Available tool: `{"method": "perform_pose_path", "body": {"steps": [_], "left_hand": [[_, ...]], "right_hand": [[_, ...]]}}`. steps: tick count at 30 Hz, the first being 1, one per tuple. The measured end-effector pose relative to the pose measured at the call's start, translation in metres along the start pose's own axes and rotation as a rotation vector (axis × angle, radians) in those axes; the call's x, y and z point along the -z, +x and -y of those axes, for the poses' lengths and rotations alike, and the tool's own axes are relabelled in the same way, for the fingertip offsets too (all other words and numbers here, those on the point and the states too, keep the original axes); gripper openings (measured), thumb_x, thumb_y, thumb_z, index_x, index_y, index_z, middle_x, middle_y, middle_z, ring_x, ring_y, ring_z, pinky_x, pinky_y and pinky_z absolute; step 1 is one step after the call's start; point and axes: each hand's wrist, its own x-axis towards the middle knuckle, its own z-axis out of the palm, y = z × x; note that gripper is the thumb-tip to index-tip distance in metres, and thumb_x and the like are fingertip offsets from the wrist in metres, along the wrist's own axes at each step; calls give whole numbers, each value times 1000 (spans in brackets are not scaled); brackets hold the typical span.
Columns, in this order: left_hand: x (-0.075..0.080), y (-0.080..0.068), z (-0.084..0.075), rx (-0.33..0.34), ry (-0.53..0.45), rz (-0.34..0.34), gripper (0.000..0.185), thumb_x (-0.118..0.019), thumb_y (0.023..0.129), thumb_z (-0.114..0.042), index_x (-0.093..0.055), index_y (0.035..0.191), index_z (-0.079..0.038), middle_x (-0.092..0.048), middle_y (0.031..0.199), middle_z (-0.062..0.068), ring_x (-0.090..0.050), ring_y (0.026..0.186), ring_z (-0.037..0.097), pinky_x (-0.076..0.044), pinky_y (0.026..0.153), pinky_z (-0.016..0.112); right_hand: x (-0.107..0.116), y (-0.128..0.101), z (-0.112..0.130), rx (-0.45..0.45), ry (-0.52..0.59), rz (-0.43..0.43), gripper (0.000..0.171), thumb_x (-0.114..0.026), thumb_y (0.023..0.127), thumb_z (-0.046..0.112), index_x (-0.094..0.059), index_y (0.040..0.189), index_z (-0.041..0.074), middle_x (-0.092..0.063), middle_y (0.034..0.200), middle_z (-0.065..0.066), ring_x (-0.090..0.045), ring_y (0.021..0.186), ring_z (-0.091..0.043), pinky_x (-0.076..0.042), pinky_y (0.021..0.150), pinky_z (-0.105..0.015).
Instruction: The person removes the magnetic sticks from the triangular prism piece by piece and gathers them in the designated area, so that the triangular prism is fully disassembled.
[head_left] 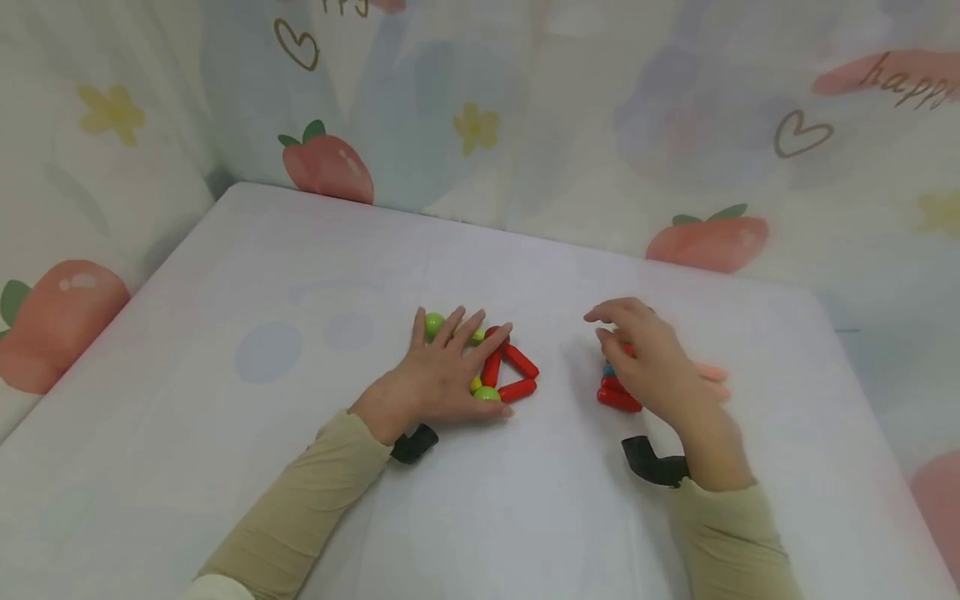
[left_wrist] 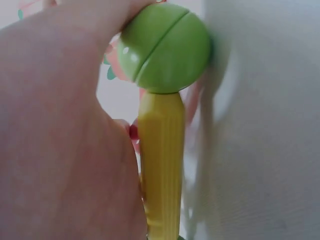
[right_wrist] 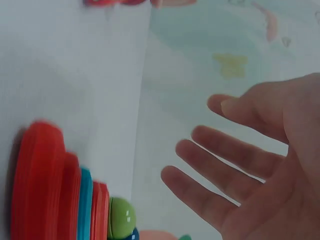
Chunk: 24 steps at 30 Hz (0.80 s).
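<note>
My left hand (head_left: 442, 379) lies with spread fingers over a flat shape of toy rods and balls. From under it show a green ball (head_left: 434, 324), a red ball (head_left: 497, 336) and a red rod (head_left: 517, 390); the palm hides the rest. In the left wrist view, a grooved green ball (left_wrist: 165, 47) meets the end of a yellow rod (left_wrist: 162, 165) beside the hand. My right hand (head_left: 652, 354) hovers, fingers loosely bent and holding nothing, over a row of red rods (right_wrist: 37, 185), a blue rod (right_wrist: 84, 200) and a green ball (right_wrist: 121, 218).
Pale pink rods (head_left: 716, 381) lie just right of the right hand. Black curved pieces (head_left: 416, 444) show beneath both wrists. A white-covered table (head_left: 555, 500) carries everything, with a printed curtain (head_left: 562, 125) behind and at the sides.
</note>
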Motion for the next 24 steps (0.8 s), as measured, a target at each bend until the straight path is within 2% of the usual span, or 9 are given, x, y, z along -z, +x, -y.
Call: {"method": "perform_pose_path", "body": {"steps": [4,8,11,18,24], "left_hand": [[-2,2,-3,15,35,-33,99,-45,83,-81,1,159,-39,-5,169,3,-2,155,31,1,117,71],[-5,2,-4,27,55,-37,98,-43,83,-82,1,159,-39,-5,169,4,-2,155,32,1,117,71],[-6,2,-4,30,53,-36,98,-42,83,-83,3,158,-39,-3,169,3,-1,155,32,2,117,71],[-3,2,-6,27,38,-31,98,-41,83,-84,3,158,-40,-2,169,3,1,155,31,4,117,71],[-3,1,-5,30,50,-12,99,-42,83,-83,5,158,-39,-1,169,3,1,155,32,3,116,71]], "right_hand": [[-12,5,11,57,2,103,21,-56,98,5,-66,116,6,-63,121,-10,-62,103,-26,-57,86,-47],[-28,6,21,87,16,220,22,-61,96,6,-67,116,7,-65,120,-8,-64,106,-26,-58,90,-45],[-38,6,25,115,12,275,22,-64,94,6,-68,116,7,-65,119,-8,-64,109,-26,-58,92,-43],[-46,7,31,133,-17,284,25,-71,89,3,-69,114,6,-65,117,-7,-62,112,-25,-57,94,-42],[-52,5,35,216,-29,289,22,-73,86,1,-72,107,8,-69,109,-6,-61,105,-24,-58,90,-40]]}}
